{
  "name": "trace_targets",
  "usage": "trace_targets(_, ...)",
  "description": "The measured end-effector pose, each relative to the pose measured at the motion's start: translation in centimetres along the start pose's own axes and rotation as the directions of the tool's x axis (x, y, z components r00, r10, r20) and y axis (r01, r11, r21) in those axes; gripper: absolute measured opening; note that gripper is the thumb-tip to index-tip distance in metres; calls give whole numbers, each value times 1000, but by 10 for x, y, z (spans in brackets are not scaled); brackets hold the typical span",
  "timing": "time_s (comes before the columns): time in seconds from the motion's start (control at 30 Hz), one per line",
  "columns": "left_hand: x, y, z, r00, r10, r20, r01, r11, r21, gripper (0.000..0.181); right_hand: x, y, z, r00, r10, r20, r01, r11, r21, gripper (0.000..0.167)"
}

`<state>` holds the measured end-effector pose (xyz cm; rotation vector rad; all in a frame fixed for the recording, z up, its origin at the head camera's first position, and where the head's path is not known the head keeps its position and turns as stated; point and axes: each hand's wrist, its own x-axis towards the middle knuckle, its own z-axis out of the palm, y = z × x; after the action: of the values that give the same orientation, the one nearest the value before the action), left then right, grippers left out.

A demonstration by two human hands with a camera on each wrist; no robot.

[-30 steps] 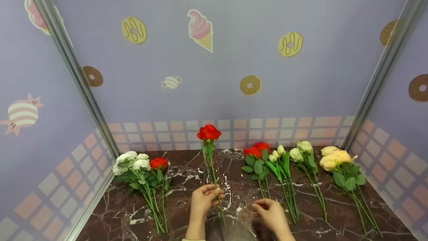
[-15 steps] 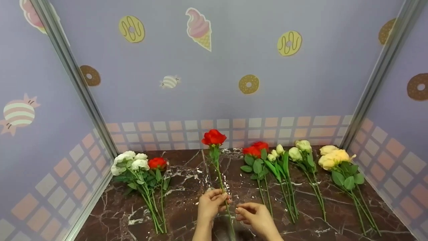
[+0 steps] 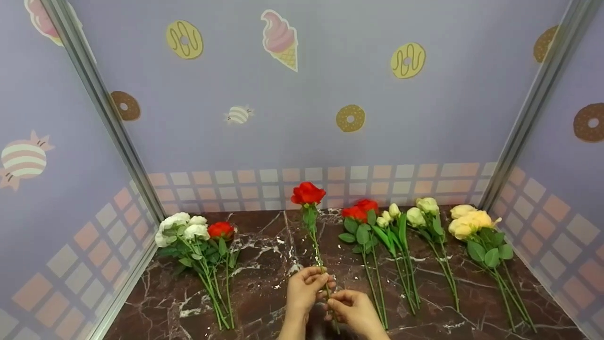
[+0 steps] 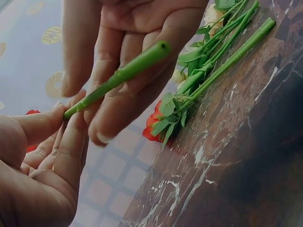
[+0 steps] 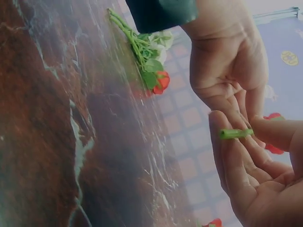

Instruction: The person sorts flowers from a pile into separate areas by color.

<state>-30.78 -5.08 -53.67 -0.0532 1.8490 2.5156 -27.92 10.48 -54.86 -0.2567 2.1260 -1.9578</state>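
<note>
Above the middle of the tabletop (image 3: 259,295), you hold a red rose (image 3: 308,193), its bloom away from you. Your left hand (image 3: 304,288) pinches its stem (image 4: 113,81); your right hand (image 3: 354,309) grips lower down, thumb and fingers about the stem near the cut end. White flowers (image 3: 181,230) lie to your left; a red cluster (image 3: 361,211), pale buds (image 3: 386,218) and yellow roses (image 3: 472,223) lie to your right.

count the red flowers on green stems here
4: one red flower in the left hand, another red flower at left beside white ruffled flowers, two overlapping red flowers at right beside pale-yellow buds; overlap may hide more.
</note>
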Motion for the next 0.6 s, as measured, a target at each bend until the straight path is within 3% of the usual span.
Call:
trace_targets(0.17, -1, -1, 3, 1000, 5, 7, -5, 1000, 16, 17, -1, 0, 1, 1000, 9, 2, -9, 1000, 15, 14)
trace_targets(0.6, 1, -4, -1, 1000, -1, 3, 1, 998, 69, 27, 1, 1, -3, 999, -8, 32, 8, 1000, -1, 12)
